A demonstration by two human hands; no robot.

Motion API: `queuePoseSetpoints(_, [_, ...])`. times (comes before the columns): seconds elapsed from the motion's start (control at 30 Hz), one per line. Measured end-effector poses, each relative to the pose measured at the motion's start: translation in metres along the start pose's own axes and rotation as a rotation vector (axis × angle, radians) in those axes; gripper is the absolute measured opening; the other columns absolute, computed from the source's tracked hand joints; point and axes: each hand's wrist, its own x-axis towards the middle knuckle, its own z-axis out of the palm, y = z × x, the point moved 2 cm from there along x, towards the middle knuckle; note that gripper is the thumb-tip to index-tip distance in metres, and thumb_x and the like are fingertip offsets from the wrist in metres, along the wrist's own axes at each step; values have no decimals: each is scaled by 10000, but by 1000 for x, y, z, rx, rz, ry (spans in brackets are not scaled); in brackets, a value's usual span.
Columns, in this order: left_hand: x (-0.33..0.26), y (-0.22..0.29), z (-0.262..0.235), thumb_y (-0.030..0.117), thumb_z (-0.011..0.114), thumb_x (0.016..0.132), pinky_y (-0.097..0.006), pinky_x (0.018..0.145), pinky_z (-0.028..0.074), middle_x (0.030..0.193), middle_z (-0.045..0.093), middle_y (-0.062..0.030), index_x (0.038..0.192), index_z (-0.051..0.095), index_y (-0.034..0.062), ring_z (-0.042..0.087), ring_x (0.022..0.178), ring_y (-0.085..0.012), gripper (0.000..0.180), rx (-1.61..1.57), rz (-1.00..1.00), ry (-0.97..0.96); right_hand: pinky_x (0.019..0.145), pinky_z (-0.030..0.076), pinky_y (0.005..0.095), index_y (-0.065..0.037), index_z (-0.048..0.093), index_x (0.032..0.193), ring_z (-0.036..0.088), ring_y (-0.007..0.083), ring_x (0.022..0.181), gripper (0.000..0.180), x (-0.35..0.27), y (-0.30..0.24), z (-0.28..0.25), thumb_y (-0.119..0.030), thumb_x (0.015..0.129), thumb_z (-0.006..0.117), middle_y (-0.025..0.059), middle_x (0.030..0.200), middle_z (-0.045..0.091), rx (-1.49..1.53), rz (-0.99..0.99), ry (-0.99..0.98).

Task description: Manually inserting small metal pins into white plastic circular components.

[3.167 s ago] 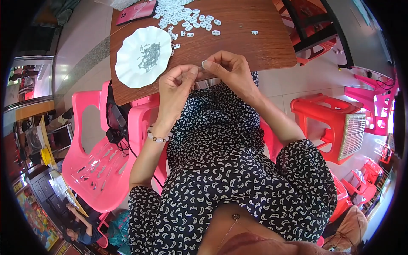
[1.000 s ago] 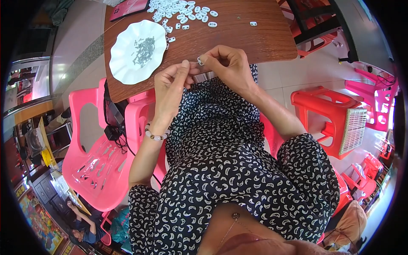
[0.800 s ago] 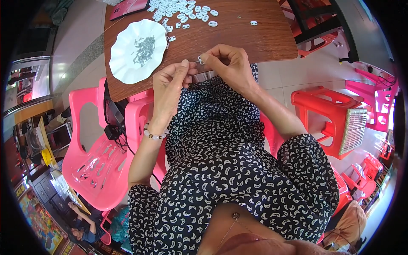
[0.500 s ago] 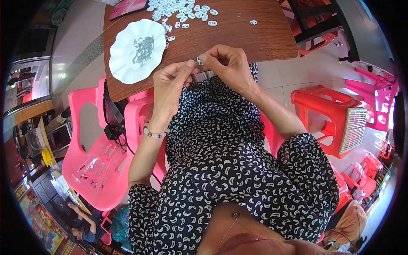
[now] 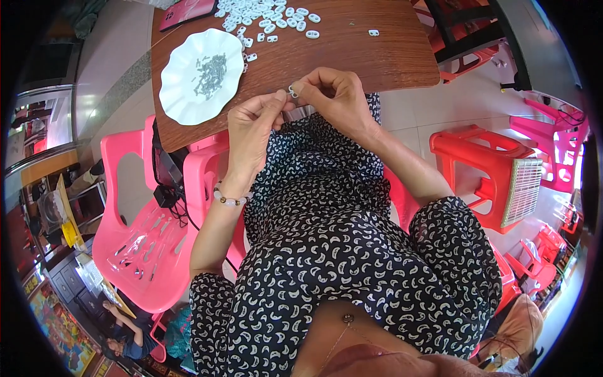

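Observation:
Over the table's near edge, my two hands meet with their fingertips almost touching. My right hand point(image 5: 336, 97) is closed in a pinch on a small white two-hole plastic piece point(image 5: 293, 92), like a cord lock part. My left hand point(image 5: 254, 122) also pinches, thumb against forefinger, right beside that piece; whatever lies between its fingertips is too small to make out. To the left, a white wavy-rimmed plate point(image 5: 176, 103) carries a heap of tiny grey rod-like pieces point(image 5: 212, 74). Many white oval two-hole pieces point(image 5: 270, 16) are spread beyond it.
The brown wooden table point(image 5: 352, 56) ends just beyond my lap. A pink flat box point(image 5: 187, 14) lies at its far left. One white piece point(image 5: 374, 32) sits apart at the right. A pink chair point(image 5: 141, 251) stands to my left, red stools point(image 5: 477, 169) to my right.
Almost nothing differs. Both hands keep their pinch at the same spot, with only a very slight shift of the fingers; the whole view has moved a touch.

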Motion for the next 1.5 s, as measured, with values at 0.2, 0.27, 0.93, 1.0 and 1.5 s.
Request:
queuePoseSetpoints(0.2, [13,9,1,252,659,938,-186,590,436,861,707,-37,996,713,-2,519,634,-32,266,61,38,-19,564,475,220,31,684,863,590,46,649,204,5,-8,-14,-171,882,699,36,736,683,48,27,59])
queuePoseSetpoints(0.27, [26,19,6,202,657,920,-198,605,448,861,705,-23,1011,707,1,545,653,-43,227,281,131,23,606,450,206,20,696,872,565,34,684,200,12,0,-27,-179,883,695,10,758,682,25,-14,122])
queuePoseSetpoints(0.93, [117,30,54,183,696,849,-398,705,503,927,618,-130,997,707,72,632,784,-315,186,1313,842,-97,649,471,209,32,682,883,593,49,705,178,33,19,-59,-144,899,667,17,760,677,39,-195,332])
queuePoseSetpoints(1.0, [116,30,53,184,686,857,-405,700,504,880,629,-136,989,706,63,636,789,-326,180,1319,816,-93,647,474,211,32,684,883,593,50,702,176,34,19,-58,-144,896,669,21,758,680,30,-187,327])
queuePoseSetpoints(1.5, [106,27,57,256,737,797,-432,703,515,871,651,-135,967,700,45,652,823,-327,273,1282,675,-80,635,472,206,30,688,882,596,45,698,185,36,23,-58,-154,890,677,21,752,689,-9,-214,340])
